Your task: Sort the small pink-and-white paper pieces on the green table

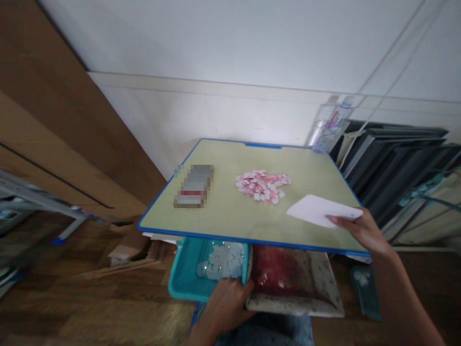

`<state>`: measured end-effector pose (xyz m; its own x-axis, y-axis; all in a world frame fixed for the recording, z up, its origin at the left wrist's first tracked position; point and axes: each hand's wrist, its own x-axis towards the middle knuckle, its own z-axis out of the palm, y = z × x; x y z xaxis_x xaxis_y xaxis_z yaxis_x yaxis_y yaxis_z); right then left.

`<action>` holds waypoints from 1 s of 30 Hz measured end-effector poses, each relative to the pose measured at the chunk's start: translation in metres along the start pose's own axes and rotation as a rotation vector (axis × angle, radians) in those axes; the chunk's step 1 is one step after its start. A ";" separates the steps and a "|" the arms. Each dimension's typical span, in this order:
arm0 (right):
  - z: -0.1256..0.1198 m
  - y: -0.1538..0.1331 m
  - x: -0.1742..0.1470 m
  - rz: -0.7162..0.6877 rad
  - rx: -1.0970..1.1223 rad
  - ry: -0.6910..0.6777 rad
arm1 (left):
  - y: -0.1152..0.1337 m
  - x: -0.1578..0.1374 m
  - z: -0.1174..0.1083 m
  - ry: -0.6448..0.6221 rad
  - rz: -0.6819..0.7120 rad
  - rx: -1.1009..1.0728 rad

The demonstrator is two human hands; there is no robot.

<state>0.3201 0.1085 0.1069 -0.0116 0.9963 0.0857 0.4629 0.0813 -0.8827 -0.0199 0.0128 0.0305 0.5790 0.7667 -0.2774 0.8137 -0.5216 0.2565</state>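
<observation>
My right hand (363, 228) is closed on one end of a thin white flat sheet (317, 210), held over the right part of the table; I cannot tell whether it is paper or plastic. To the left of the sheet, a heap of small pink and white squares (262, 185) lies on the tabletop. My left hand (230, 302) is closed at the near edge of a dirty, off-white tray (295, 305) with dark red wet matter in it. Its knuckles are beside a teal basin (173, 283) containing whitish flat pieces (223, 259).
The pale yellow table (209, 221) has a blue rim. A pixelated flat object (194, 186) lies on its left side. A clear plastic bottle (331, 127) stands at the back right corner, near dark panels (392, 158). Cardboard (133, 245) and a metal ladder (46, 202) are at left.
</observation>
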 end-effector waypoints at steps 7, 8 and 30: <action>-0.006 0.007 0.074 -0.029 0.130 0.073 | 0.000 0.003 0.006 -0.025 0.006 -0.019; -0.006 0.006 0.084 -0.023 0.116 0.027 | 0.000 0.003 0.006 -0.031 0.004 -0.016; -0.003 0.030 0.129 0.091 0.278 -0.076 | -0.005 0.014 0.016 -0.181 -0.014 0.058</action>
<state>0.3352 0.2396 0.0926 -0.0521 0.9983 -0.0251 0.2048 -0.0140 -0.9787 -0.0150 0.0198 0.0108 0.5634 0.6969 -0.4437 0.8202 -0.5362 0.1994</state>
